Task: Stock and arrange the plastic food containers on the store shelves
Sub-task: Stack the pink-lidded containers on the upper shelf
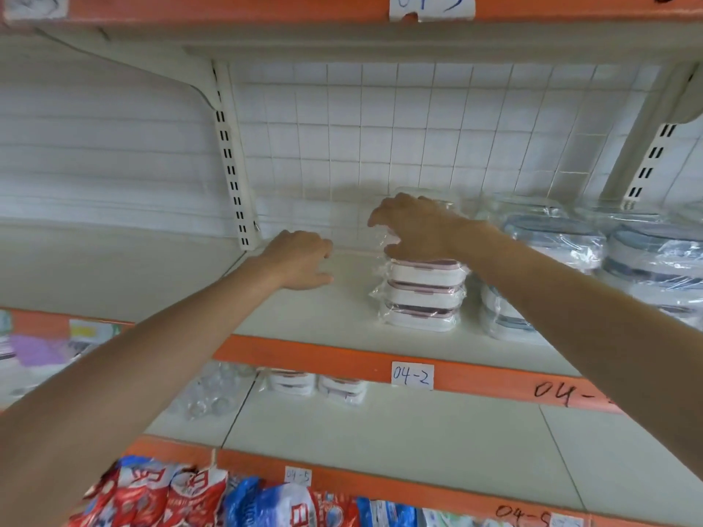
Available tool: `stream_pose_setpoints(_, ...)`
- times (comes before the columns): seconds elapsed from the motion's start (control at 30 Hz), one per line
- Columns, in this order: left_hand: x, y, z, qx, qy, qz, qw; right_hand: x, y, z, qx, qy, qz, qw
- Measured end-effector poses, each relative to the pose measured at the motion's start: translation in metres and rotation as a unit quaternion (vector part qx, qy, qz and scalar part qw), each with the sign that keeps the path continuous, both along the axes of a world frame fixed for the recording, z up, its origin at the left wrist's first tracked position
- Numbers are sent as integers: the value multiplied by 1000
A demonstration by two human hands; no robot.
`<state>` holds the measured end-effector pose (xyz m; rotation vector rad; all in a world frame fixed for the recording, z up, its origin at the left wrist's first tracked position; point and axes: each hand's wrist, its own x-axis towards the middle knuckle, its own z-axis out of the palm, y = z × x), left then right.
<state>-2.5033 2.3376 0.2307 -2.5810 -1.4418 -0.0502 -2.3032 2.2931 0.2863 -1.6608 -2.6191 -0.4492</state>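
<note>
A white tag (pixel 412 375) on my shelf's orange edge strip (pixel 304 355) read "04-2"; further right, handwriting (pixel 563 391) began "04-".

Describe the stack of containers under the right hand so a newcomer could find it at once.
Find the shelf whose orange edge carries the tag 04-2. On it, left of the blue-lidded stacks, stands a wrapped stack of white containers. It alone has pink lids.

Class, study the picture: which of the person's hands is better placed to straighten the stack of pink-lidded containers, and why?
The right hand. It already rests on top of the stack of pink-lidded containers, fingers spread over it. The left hand hovers beside it over bare shelf, holding nothing.
</note>
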Motion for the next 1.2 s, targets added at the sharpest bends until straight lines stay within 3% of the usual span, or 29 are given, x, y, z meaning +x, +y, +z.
stream_pose_setpoints(0.2,-68,-17,-13,8,9,11,1000,-71,-3,-4,-67,30,56,996)
stream_pose_setpoints(0.37,-122,-33,-37,-5,23,21,999,-124,-10,-35,-153,17,63,986)
stream_pose_setpoints(0.63,-189,-70,-83,-40,10,22,999,-191,-38,-94,-241,88,88,963)
stream_pose_setpoints(0.83,-193,-79,-126,-99,31,-9,995,-191,-59,-158,-293,184,57,937)
stream_pose_setpoints(0.97,-174,-82,-175,-128,38,-30,991,-169,-77,-234,-312,183,8,932)
stream_pose_setpoints(1.2,-119,-67,-276,-189,26,24,981,-110,-77,-352,-343,247,-98,901)
